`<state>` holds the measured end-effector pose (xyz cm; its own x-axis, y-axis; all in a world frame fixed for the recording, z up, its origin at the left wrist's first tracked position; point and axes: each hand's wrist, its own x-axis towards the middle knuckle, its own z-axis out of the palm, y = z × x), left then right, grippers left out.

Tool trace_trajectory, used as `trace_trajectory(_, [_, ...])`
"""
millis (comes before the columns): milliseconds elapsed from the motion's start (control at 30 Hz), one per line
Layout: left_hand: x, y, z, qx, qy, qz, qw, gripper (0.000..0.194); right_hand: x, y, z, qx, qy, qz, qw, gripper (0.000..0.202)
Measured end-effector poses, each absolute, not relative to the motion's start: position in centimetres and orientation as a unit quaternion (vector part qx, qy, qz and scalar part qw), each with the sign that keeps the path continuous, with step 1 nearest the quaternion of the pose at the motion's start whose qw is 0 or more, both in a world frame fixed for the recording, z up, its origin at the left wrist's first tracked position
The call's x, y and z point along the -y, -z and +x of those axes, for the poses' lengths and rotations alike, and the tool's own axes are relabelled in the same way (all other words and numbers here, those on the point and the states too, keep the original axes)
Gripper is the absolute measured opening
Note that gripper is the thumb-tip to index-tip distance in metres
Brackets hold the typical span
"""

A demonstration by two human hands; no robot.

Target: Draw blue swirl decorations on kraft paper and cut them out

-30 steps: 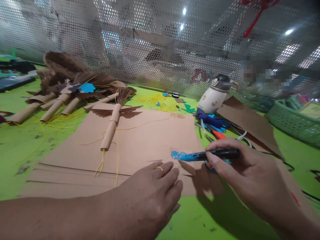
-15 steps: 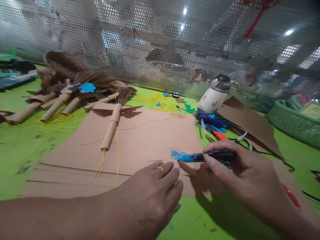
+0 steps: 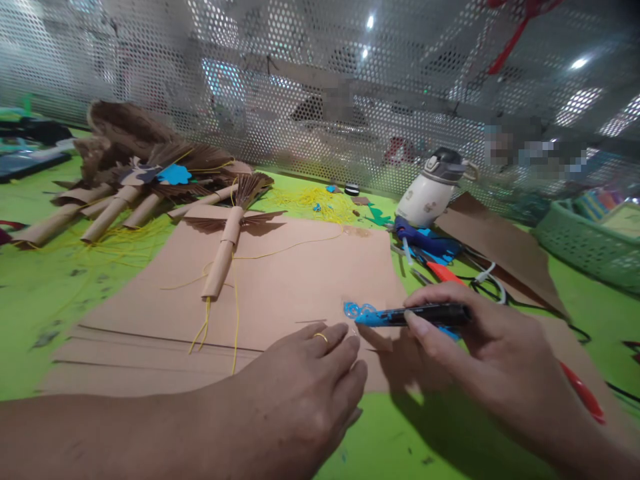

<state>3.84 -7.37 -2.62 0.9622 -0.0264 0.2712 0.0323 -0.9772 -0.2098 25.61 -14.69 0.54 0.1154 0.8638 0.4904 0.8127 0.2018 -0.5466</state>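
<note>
A blue-tipped marker (image 3: 385, 317) is pinched between thumb and fingers of the right hand (image 3: 500, 357), its tip just beside blue swirls (image 3: 353, 309) near the front right corner of the brown paper (image 3: 300, 267). The front edge is overlain by the left hand (image 3: 313, 387) (a ring (image 3: 321, 337) is worn), its fingers close together. A paper-tube figure (image 3: 224, 245) is laid near the back left corner.

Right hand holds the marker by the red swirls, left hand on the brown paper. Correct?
Not quite: the swirls are blue, not red, as the head view shows. The right hand does hold the marker by them, with the left hand on the brown paper.
</note>
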Motion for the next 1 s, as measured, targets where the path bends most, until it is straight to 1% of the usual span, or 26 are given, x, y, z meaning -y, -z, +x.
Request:
trace_trajectory(67, [7.3, 2.5, 3.9, -0.005, 0.127, -0.987, 0.102, 0.018, 14.7, -0.6, 25.4, 0.656, -0.032, -0.637, 0.403, 0.01])
trace_trajectory(433, [7.5, 2.7, 3.9, 0.023, 0.151, -0.981, 0.123, 0.014, 14.8, -0.5, 26.1, 0.68, -0.027, -0.626, 0.381, 0.009])
trace_trajectory(700, [7.4, 2.6, 3.7, 0.007, 0.141, -0.984, 0.109, 0.017, 14.7, -1.1, 26.0, 0.686, -0.009, -0.632, 0.359, 0.01])
trace_trajectory(867, [7.7, 2.5, 3.7, 0.012, 0.128, -0.987, 0.098, 0.023, 14.5, -1.4, 26.3, 0.704, -0.008, -0.621, 0.344, 0.01])
trace_trajectory(1000, [7.4, 2.6, 3.8, 0.004, 0.13, -0.986, 0.1, 0.022, 14.5, -1.3, 26.4, 0.69, -0.013, -0.625, 0.364, 0.009])
